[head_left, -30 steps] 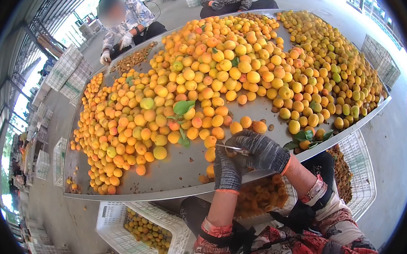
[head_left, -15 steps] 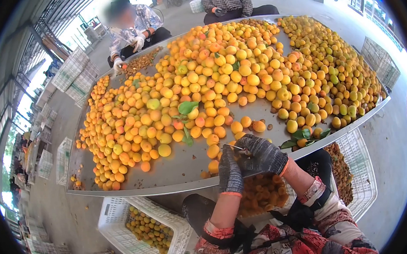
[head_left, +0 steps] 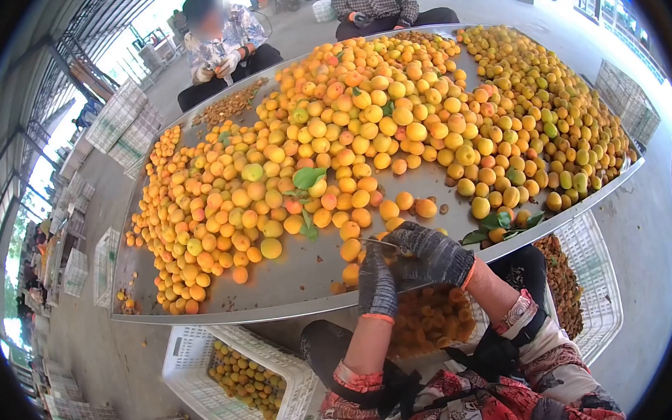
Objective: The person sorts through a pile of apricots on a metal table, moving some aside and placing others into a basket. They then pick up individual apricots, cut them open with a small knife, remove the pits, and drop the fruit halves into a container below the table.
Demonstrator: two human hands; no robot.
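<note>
A co-worker's hand (head_left: 204, 72) has withdrawn; the wearer's right hand (head_left: 435, 256) keeps its blade (head_left: 379, 242).

Gloves (head_left: 435, 256): grey knit, orange-hemmed. Sleeves (head_left: 562, 364), four to six o'clock — red-and-cream print, black bands (head_left: 530, 332). Trousers (head_left: 325, 346), six o'clock — dark.

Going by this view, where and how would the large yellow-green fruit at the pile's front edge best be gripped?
The yellow-green fruit is probably best cupped around its rounded sides, coming from above and the wearer's side: bare metal tabletop lies in front, while neighbouring fruit crowds behind. Its round shape shows no handle or edge to pinch.
</note>
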